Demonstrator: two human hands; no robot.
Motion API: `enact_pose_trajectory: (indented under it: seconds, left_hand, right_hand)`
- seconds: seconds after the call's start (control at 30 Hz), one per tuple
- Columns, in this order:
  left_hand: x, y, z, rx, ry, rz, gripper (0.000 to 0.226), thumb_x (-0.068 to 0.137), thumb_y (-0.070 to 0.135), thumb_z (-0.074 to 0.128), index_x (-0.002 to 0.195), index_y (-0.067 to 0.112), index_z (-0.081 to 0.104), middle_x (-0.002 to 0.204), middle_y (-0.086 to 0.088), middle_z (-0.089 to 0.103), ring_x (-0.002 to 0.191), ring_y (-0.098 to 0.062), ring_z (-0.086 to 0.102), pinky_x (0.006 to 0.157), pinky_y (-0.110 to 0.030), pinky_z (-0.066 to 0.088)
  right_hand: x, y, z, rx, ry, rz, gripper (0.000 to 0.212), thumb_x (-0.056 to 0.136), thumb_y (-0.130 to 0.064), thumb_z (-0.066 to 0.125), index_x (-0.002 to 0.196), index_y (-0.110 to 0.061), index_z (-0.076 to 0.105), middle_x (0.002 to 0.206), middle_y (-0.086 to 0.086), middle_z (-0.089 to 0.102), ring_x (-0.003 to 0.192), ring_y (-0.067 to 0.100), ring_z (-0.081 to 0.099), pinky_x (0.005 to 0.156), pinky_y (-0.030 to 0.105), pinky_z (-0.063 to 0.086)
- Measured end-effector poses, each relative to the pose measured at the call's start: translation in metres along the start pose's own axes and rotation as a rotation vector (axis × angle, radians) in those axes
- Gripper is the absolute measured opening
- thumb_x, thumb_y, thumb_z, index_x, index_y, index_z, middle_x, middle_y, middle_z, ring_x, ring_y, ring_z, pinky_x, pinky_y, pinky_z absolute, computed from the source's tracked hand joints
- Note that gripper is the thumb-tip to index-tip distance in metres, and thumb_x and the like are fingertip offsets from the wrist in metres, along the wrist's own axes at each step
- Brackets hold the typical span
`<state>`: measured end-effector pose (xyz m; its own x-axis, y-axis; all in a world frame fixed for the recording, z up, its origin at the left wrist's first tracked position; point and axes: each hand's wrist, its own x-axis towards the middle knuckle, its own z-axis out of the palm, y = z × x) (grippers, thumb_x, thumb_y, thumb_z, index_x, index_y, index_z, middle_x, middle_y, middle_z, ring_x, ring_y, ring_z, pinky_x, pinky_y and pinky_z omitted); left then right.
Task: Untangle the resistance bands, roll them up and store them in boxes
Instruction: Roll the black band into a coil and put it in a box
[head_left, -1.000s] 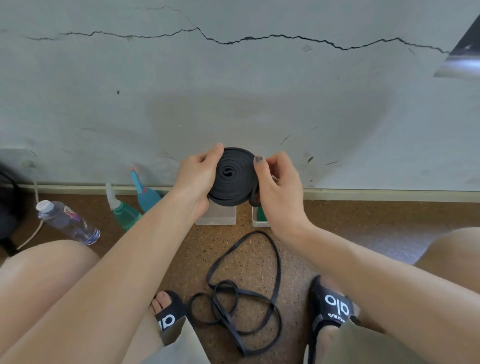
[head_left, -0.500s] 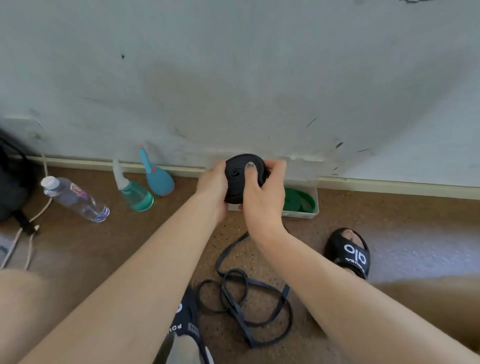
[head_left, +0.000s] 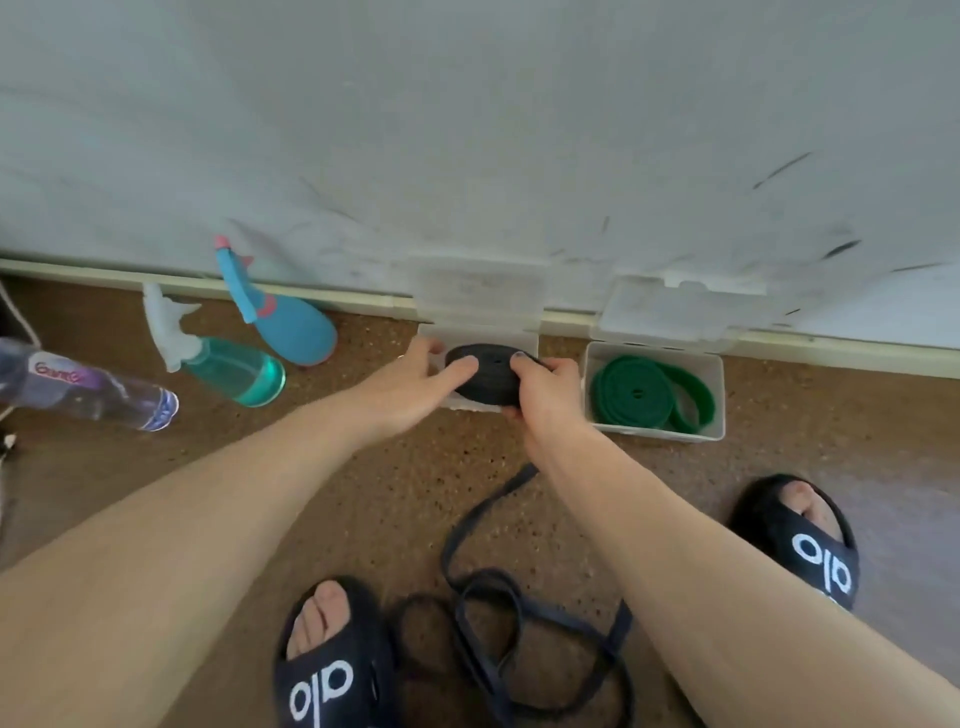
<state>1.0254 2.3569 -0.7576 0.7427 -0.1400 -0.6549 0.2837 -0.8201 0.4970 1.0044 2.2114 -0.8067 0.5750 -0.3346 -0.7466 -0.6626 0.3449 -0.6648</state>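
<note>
A rolled black band (head_left: 491, 376) lies flat over the open clear box (head_left: 524, 338) by the wall. My right hand (head_left: 545, 400) grips the roll's right side, fingers curled over its top. My left hand (head_left: 415, 382) touches its left edge with thumb and fingers stretched out. A second clear box (head_left: 719, 395) to the right holds a rolled green band (head_left: 649, 392). A loose, tangled black band (head_left: 514, 623) lies on the floor between my feet.
Two spray bottles, teal (head_left: 234, 369) and blue (head_left: 283, 319), and a clear water bottle (head_left: 83, 392) lie on the floor at the left. Both boxes' lids lean open against the wall (head_left: 467, 130). My black slippers (head_left: 332, 670) flank the loose band.
Both hands have carried the black roll forward and down from in front of me to the left box, turning it flat. The camera has tilted down with them.
</note>
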Motion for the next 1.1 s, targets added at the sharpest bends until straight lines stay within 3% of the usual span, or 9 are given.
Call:
enact_pose_trajectory:
  seconds: [0.13, 0.2, 0.37, 0.5, 0.7, 0.87, 1.0, 1.1]
  left_hand:
    - [0.020, -0.017, -0.021, 0.534, -0.047, 0.178, 0.069, 0.097, 0.069, 0.034, 0.149, 0.025, 0.028, 0.126, -0.003, 0.059, 0.100, -0.017, 0.060, 0.085, -0.033, 0.049]
    - [0.032, -0.026, -0.020, 0.671, 0.005, 0.258, 0.065, 0.094, 0.073, 0.036, 0.139, 0.026, 0.033, 0.118, -0.003, 0.061, 0.089, -0.015, 0.059, 0.081, -0.036, 0.054]
    - [0.060, -0.037, -0.005, 0.728, 0.092, 0.365, 0.047, 0.098, 0.061, 0.043, 0.125, 0.023, 0.038, 0.095, -0.004, 0.062, 0.082, -0.021, 0.059, 0.067, -0.037, 0.048]
    - [0.082, -0.049, 0.000, 0.697, 0.156, 0.408, 0.043, 0.098, 0.058, 0.048, 0.120, 0.024, 0.039, 0.074, 0.005, 0.060, 0.064, -0.015, 0.057, 0.054, -0.032, 0.042]
    - [0.102, -0.048, 0.006, 0.791, 0.125, 0.456, 0.052, 0.093, 0.060, 0.056, 0.124, 0.024, 0.033, 0.089, 0.003, 0.065, 0.074, -0.018, 0.065, 0.063, -0.037, 0.056]
    - [0.110, -0.046, 0.001, 0.857, 0.097, 0.527, 0.049, 0.089, 0.057, 0.064, 0.116, 0.024, 0.040, 0.097, -0.003, 0.068, 0.081, -0.024, 0.067, 0.064, -0.037, 0.053]
    - [0.110, -0.047, 0.001, 0.867, 0.116, 0.564, 0.045, 0.089, 0.054, 0.066, 0.114, 0.025, 0.043, 0.101, -0.002, 0.068, 0.083, -0.024, 0.067, 0.064, -0.035, 0.051]
    - [0.111, -0.044, -0.005, 0.842, 0.033, 0.575, 0.044, 0.090, 0.056, 0.063, 0.115, 0.025, 0.043, 0.097, 0.000, 0.068, 0.081, -0.022, 0.066, 0.069, -0.038, 0.056]
  right_hand:
    - [0.023, 0.007, 0.023, -0.152, 0.018, -0.019, 0.031, 0.102, -0.019, 0.059, 0.129, -0.015, 0.044, 0.126, 0.012, 0.059, 0.113, 0.030, 0.062, 0.096, 0.049, 0.058]
    - [0.032, 0.010, 0.031, -0.184, 0.038, -0.031, 0.032, 0.103, -0.018, 0.059, 0.131, -0.014, 0.044, 0.130, 0.013, 0.059, 0.119, 0.032, 0.061, 0.099, 0.049, 0.056]
    - [0.052, 0.015, 0.040, -0.224, 0.067, -0.073, 0.035, 0.102, -0.018, 0.060, 0.132, -0.012, 0.042, 0.132, 0.014, 0.059, 0.121, 0.032, 0.061, 0.100, 0.050, 0.056]
    - [0.064, 0.014, 0.044, -0.242, 0.072, -0.103, 0.031, 0.103, -0.019, 0.058, 0.128, -0.012, 0.041, 0.130, 0.015, 0.058, 0.119, 0.031, 0.061, 0.099, 0.050, 0.056]
    - [0.069, 0.020, 0.037, -0.386, 0.069, -0.204, 0.027, 0.105, -0.021, 0.054, 0.128, -0.012, 0.042, 0.125, 0.013, 0.060, 0.115, 0.028, 0.062, 0.091, 0.035, 0.054]
    - [0.067, 0.020, 0.041, -0.409, 0.077, -0.176, 0.022, 0.104, -0.020, 0.056, 0.122, -0.016, 0.045, 0.120, 0.012, 0.061, 0.111, 0.030, 0.064, 0.093, 0.051, 0.059]
    - [0.068, 0.019, 0.045, -0.425, 0.103, -0.157, 0.020, 0.102, -0.019, 0.058, 0.119, -0.019, 0.047, 0.117, 0.009, 0.061, 0.110, 0.031, 0.064, 0.090, 0.052, 0.060]
    - [0.069, 0.018, 0.048, -0.427, 0.118, -0.122, 0.020, 0.102, -0.019, 0.059, 0.119, -0.019, 0.049, 0.118, 0.010, 0.062, 0.109, 0.032, 0.064, 0.088, 0.052, 0.060]
